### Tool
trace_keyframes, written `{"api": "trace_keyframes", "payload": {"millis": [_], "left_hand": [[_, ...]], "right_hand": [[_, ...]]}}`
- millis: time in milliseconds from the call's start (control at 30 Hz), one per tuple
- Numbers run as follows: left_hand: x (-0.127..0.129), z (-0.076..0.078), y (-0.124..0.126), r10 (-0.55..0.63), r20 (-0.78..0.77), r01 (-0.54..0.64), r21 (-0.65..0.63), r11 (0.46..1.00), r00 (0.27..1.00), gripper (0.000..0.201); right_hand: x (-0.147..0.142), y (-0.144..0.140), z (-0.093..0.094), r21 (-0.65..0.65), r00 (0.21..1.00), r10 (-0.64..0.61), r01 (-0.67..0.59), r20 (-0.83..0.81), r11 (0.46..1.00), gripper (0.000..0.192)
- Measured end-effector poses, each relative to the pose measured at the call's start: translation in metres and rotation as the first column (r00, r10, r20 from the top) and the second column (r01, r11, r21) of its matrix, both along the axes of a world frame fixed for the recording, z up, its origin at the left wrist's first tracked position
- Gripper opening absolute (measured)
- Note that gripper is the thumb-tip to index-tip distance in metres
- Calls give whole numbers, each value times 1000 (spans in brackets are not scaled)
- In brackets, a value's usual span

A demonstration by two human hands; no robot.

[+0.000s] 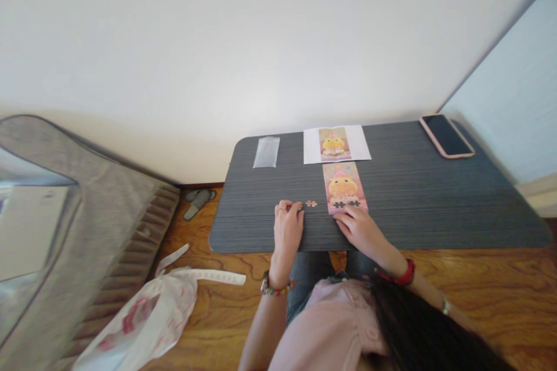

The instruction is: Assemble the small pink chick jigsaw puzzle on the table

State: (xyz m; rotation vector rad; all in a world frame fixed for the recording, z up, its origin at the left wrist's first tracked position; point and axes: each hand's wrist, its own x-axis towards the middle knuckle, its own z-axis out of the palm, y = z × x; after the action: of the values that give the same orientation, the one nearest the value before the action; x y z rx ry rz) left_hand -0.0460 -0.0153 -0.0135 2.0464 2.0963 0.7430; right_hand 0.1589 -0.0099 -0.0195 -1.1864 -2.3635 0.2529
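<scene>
A nearly filled jigsaw puzzle [343, 181] with a yellow character in a pink party hat lies flat on the table. Dark gaps show in its lower part, where the tabletop comes through. My right hand [360, 231] rests its outstretched fingers on the puzzle's bottom edge, just below the gaps. To the left, my left hand [288, 226] is down on the table with thumb and fingers drawn together at a small puzzle piece, partly hidden by the fingertips. Beside them lies a loose puzzle piece [311, 203], between that hand and the puzzle.
A white sheet with a printed reference picture [334, 144] lies directly behind the puzzle. A clear plastic bag [266, 152] sits at the table's back left, a phone [448, 135] at its back right. Behind the dark table [413, 197] stands a wall. A plastic bag [161, 313] and slippers [199, 202] are on the floor.
</scene>
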Motion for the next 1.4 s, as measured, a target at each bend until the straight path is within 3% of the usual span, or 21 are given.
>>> {"api": "trace_keyframes", "payload": {"millis": [233, 500, 767, 1133, 1400], "left_hand": [[-3, 4, 14, -56, -46, 54, -43, 998, 997, 20], [3, 4, 23, -104, -60, 98, -94, 991, 993, 10], [5, 5, 14, -187, 28, 188, -81, 979, 982, 10], [37, 14, 3, -317, 32, 318, -56, 946, 948, 8], [48, 14, 8, -324, 104, 325, 10, 946, 940, 8]], "right_hand": [[-45, 23, 4, -49, 986, -120, 126, 116, 991, 15], [-65, 39, -3, -50, 972, -101, 115, 213, 992, 24], [-40, 28, -1, 18, 981, 14, -18, 193, 1000, 18], [5, 11, -1, 67, 999, -24, 21, 41, 997, 13], [31, 11, -4, -6, 994, -74, 74, -78, 997, 17]]}}
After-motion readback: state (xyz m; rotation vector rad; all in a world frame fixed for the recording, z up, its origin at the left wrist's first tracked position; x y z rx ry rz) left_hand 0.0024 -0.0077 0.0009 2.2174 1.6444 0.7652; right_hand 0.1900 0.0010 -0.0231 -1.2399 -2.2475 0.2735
